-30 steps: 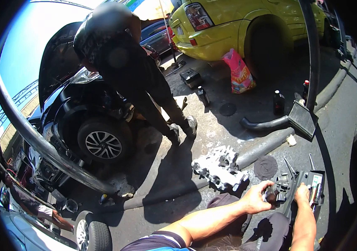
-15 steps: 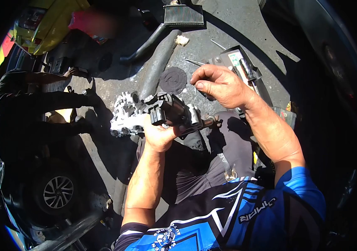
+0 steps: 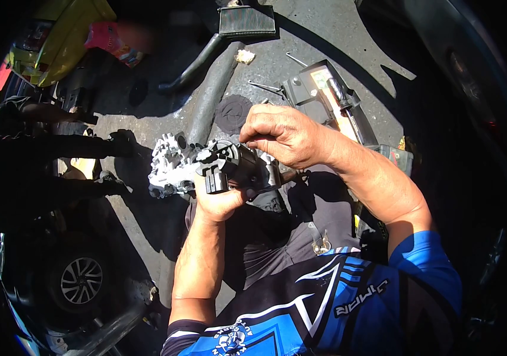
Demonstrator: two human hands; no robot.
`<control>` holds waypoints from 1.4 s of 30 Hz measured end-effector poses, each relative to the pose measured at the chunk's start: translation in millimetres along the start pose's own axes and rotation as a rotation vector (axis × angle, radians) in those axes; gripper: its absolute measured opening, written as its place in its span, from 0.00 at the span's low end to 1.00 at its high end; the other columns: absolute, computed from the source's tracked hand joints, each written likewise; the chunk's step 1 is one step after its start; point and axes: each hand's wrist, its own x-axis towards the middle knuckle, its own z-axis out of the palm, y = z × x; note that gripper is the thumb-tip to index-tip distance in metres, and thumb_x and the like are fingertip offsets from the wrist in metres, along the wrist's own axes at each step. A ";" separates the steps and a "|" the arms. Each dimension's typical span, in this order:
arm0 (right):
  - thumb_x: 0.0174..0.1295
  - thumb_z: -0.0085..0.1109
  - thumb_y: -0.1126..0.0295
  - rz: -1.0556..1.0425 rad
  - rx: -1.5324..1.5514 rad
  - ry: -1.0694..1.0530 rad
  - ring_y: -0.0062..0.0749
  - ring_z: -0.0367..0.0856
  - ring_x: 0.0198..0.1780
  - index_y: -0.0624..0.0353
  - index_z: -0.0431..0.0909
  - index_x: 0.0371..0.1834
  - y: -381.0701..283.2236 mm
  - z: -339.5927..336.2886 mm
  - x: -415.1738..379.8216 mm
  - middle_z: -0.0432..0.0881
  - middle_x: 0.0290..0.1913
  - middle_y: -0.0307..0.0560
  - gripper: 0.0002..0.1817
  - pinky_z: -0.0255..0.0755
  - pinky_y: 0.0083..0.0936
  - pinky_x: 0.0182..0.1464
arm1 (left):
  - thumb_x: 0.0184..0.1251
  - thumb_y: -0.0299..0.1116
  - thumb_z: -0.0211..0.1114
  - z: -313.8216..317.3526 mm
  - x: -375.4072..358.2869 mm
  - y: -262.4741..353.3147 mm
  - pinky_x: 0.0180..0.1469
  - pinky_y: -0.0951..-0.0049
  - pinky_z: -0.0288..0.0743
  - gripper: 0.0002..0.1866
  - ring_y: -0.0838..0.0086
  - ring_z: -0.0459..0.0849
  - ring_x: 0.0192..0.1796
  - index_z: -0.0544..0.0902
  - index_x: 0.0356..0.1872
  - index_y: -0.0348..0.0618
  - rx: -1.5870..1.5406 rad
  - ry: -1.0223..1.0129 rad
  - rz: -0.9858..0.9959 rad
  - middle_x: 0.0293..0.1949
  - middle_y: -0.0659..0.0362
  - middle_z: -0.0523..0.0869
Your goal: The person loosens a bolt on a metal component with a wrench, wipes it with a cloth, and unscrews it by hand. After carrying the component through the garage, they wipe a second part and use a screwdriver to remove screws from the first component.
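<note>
My left hand is wrapped under a bulky engine part, its thumb along the near side. This part has a silver cast-metal body with round openings at its left end. On its right side sits a dark, rounded unit with a blocky black piece at its front. My right hand is over the far right side of the dark unit, thumb and fingers pinched together right at its upper edge. Whatever the pinch holds is hidden by the fingers. The part is held over my lap.
A black case with tools on it lies ahead to the right. Further off are a radiator-like core, a dark hose and a round black disc. Another person works at the left, above a car wheel.
My right hand has moved left and down, from beside the engine part to right at its dark unit. My left hand keeps its hold. The whole view has shifted slightly.
</note>
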 end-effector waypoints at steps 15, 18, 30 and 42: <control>0.65 0.57 0.75 0.837 -0.144 -0.106 0.24 0.83 0.41 0.67 0.78 0.53 42.9 -32.2 -42.7 0.83 0.41 0.46 0.14 0.78 0.24 0.45 | 0.46 0.33 0.85 -4.9 10.3 -6.5 0.49 0.72 0.80 0.35 0.75 0.85 0.46 0.77 0.57 0.37 0.100 0.051 -0.023 0.47 0.58 0.86; 0.61 0.53 0.81 0.964 0.016 -0.066 0.26 0.83 0.41 0.67 0.78 0.51 65.7 -44.0 -86.9 0.83 0.43 0.47 0.15 0.79 0.23 0.43 | 0.47 0.33 0.85 -0.2 8.7 -9.7 0.53 0.70 0.80 0.35 0.74 0.84 0.48 0.77 0.58 0.37 0.095 0.075 -0.063 0.48 0.58 0.86; 0.64 0.60 0.80 1.132 0.586 0.244 0.35 0.87 0.44 0.72 0.79 0.50 26.5 -39.6 -112.4 0.84 0.51 0.55 0.12 0.84 0.25 0.41 | 0.46 0.22 0.78 4.9 -3.4 -3.9 0.71 0.63 0.66 0.45 0.68 0.74 0.66 0.66 0.70 0.36 0.229 -0.026 -0.042 0.63 0.54 0.77; 0.68 0.64 0.76 0.800 0.728 0.460 0.24 0.83 0.39 0.60 0.81 0.52 4.0 -36.3 -135.4 0.83 0.40 0.42 0.11 0.80 0.20 0.39 | 0.46 0.24 0.76 24.9 0.3 -14.2 0.73 0.64 0.64 0.46 0.68 0.72 0.67 0.65 0.71 0.35 0.338 -0.044 -0.012 0.64 0.53 0.75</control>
